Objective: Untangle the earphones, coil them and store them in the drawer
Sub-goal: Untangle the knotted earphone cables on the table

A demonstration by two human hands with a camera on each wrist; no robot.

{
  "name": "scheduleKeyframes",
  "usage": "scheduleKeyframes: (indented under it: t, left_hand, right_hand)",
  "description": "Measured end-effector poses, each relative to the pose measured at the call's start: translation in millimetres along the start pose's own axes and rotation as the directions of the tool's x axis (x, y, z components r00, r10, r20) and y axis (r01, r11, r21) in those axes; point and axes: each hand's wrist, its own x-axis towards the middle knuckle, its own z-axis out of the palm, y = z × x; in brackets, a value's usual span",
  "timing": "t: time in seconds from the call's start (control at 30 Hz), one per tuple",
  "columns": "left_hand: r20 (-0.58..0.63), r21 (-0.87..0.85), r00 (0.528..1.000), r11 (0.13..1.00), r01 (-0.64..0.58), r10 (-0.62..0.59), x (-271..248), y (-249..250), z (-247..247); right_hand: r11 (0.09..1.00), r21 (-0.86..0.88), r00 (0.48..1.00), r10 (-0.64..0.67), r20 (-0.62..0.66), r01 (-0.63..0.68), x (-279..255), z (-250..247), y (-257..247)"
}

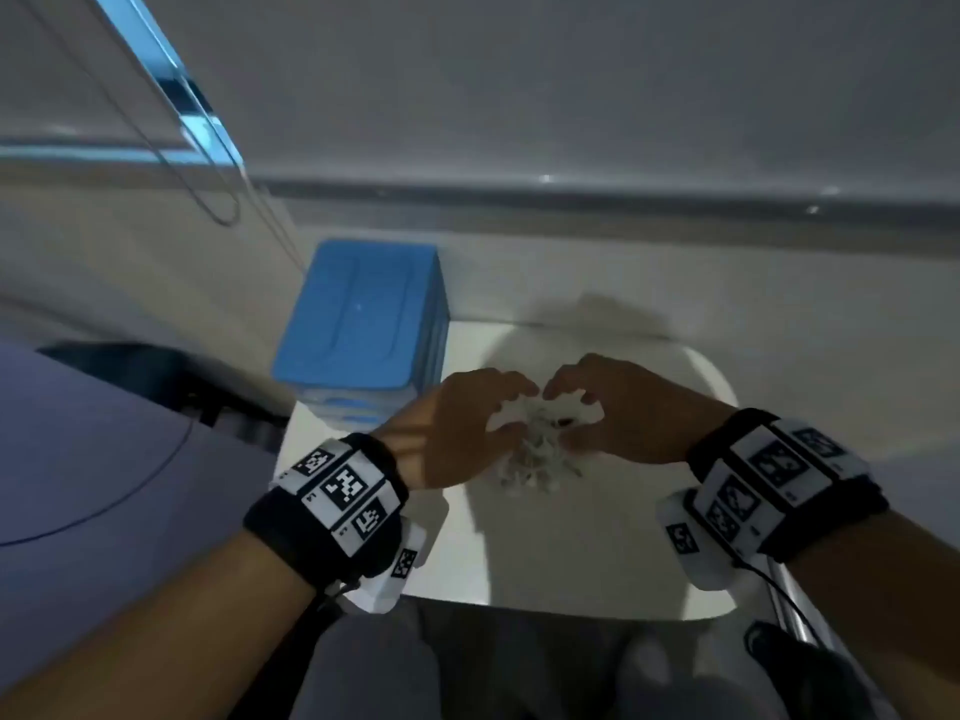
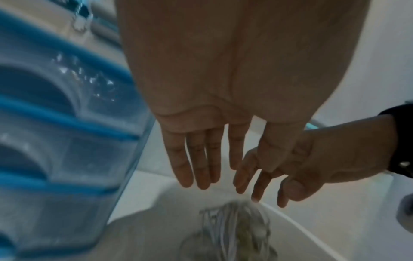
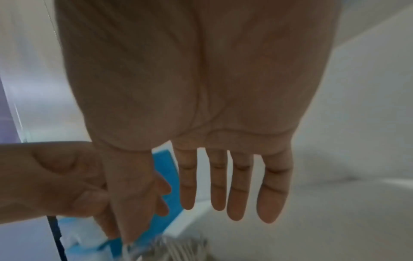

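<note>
White earphones (image 1: 530, 449) still one tangled clump on counter (image 1: 597, 553), under both hands. Left hand (image 1: 462, 433), right hand (image 1: 618, 418): fingers extended, spread, gripping nothing. Untangling barely begun; coiling pending. Blue drawer unit (image 1: 363, 324) beyond left hand, closed.

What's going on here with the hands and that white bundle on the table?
A person has both hands over a tangled bundle of white earphones lying on a small white table. The left hand and right hand hover with fingers extended; neither grips the cord in the wrist views. A blue drawer unit stands beside them, drawers closed. Untangling has not visibly begun.
</note>
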Motion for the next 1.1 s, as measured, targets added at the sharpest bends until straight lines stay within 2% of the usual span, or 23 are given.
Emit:
scheduleKeyframes:
  t: [0.07, 0.17, 0.33, 0.5, 0.63, 0.77, 0.87, 1.0, 1.1]
  left_hand:
    - [0.083, 0.099, 0.996, 0.995, 0.014, -0.022, 10.3, -12.0, 20.2]
    - [0.154, 0.122, 0.986, 0.992, 0.039, -0.058, 17.9, -22.4, 41.5]
    - [0.043, 0.198, 0.999, 0.98, -0.016, 0.008, 26.0, -29.3, 55.6]
    - [-0.028, 0.238, 0.997, 0.969, -0.065, 0.074, 29.3, -37.1, 57.2]
    - [-0.059, 0.298, 0.995, 0.953, -0.054, 0.075, 35.3, -41.3, 56.5]
    - [-0.149, 0.143, 0.988, 0.989, -0.021, 0.042, 25.5, -31.0, 54.2]
    - [-0.2, -0.076, 0.98, 0.997, -0.031, 0.015, 11.0, -26.4, 55.1]
    - [-0.313, -0.378, 0.949, 0.922, -0.082, -0.044, -5.0, -20.0, 57.4]
    - [-0.36, -0.471, 0.93, 0.875, -0.114, -0.073, -12.3, -14.7, 59.0]
  right_hand:
    - [0.999, -0.034, 1.0, 0.005, 0.018, -0.005, 11.1, 16.0, 12.7]
    - [0.999, -0.037, 1.0, -0.023, -0.015, 0.022, 23.6, 37.3, 25.1]
    - [0.995, -0.051, 0.99, -0.093, -0.108, 0.088, 38.1, 49.3, 39.1]
    - [0.991, -0.05, 0.981, -0.127, -0.146, 0.121, 43.4, 49.9, 44.4]
    - [0.991, -0.019, 0.97, -0.13, -0.204, 0.129, 43.1, 52.2, 47.1]
    - [0.968, 0.176, 0.937, -0.115, -0.329, 0.181, 29.5, 58.7, 45.5]
    - [0.937, 0.258, 0.905, -0.115, -0.409, 0.235, 9.7, 63.7, 38.7]
    - [0.894, 0.339, 0.834, -0.067, -0.548, 0.294, -12.6, 68.6, 35.1]
    - [0.873, 0.382, 0.794, -0.01, -0.608, 0.304, -24.3, 77.6, 36.5]
